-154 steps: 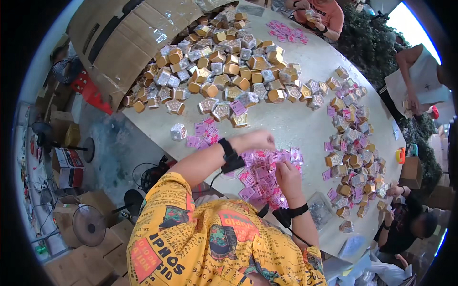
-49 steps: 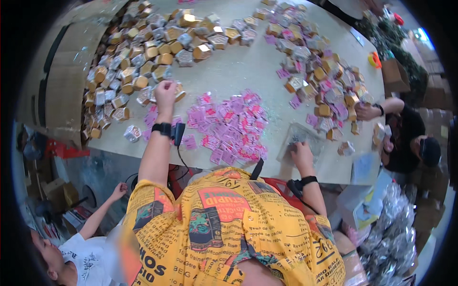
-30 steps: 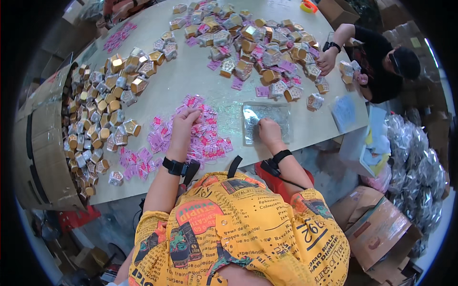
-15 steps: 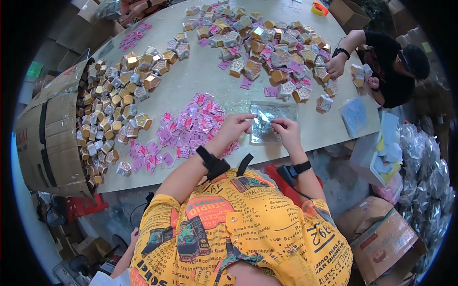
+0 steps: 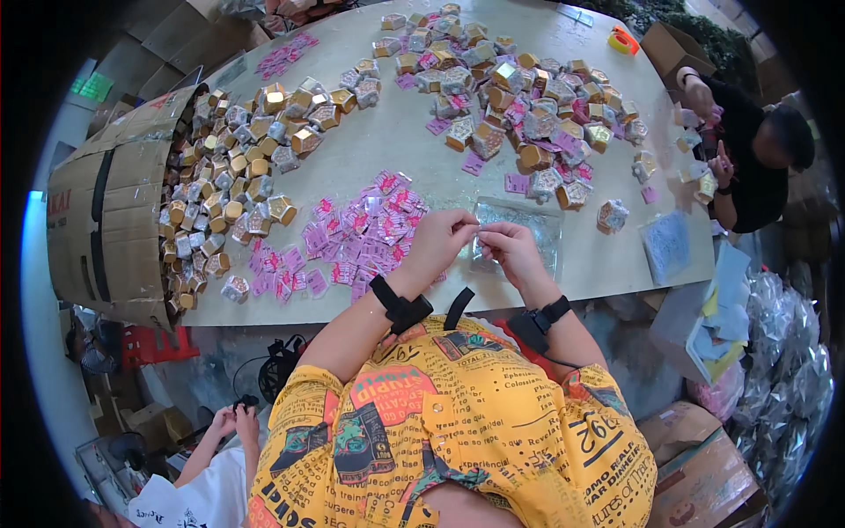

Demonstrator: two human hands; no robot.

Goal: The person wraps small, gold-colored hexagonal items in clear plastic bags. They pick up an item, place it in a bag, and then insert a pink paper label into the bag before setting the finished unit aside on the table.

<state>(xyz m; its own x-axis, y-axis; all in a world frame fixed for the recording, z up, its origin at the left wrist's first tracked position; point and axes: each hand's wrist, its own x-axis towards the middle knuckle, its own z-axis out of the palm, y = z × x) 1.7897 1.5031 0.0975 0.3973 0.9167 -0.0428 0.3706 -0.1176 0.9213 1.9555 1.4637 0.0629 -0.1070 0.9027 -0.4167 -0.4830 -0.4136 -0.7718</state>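
My left hand (image 5: pixel 447 240) and my right hand (image 5: pixel 512 248) meet fingertip to fingertip above the near edge of the table (image 5: pixel 378 141). Both are closed in a pinch. Whatever lies between the fingertips is too small to make out. Under and beside my right hand is a flat, shiny stack of clear plastic film (image 5: pixel 533 231). Just left of my left hand spreads a heap of pink printed packets (image 5: pixel 371 231).
Gold-and-white faceted boxes spill from a tipped carton (image 5: pixel 110 220) at left. Another pile of boxes (image 5: pixel 534 157) with pink packets covers the far middle. A bluish plastic stack (image 5: pixel 665 246) lies at right. A tape roll (image 5: pixel 623 40) sits far right. A co-worker (image 5: pixel 748 163) works at the right edge.
My right hand has moved left, so its fingertips now meet those of my left. The co-worker's arm at right has drawn back from the pile. The whole view has shifted slightly.
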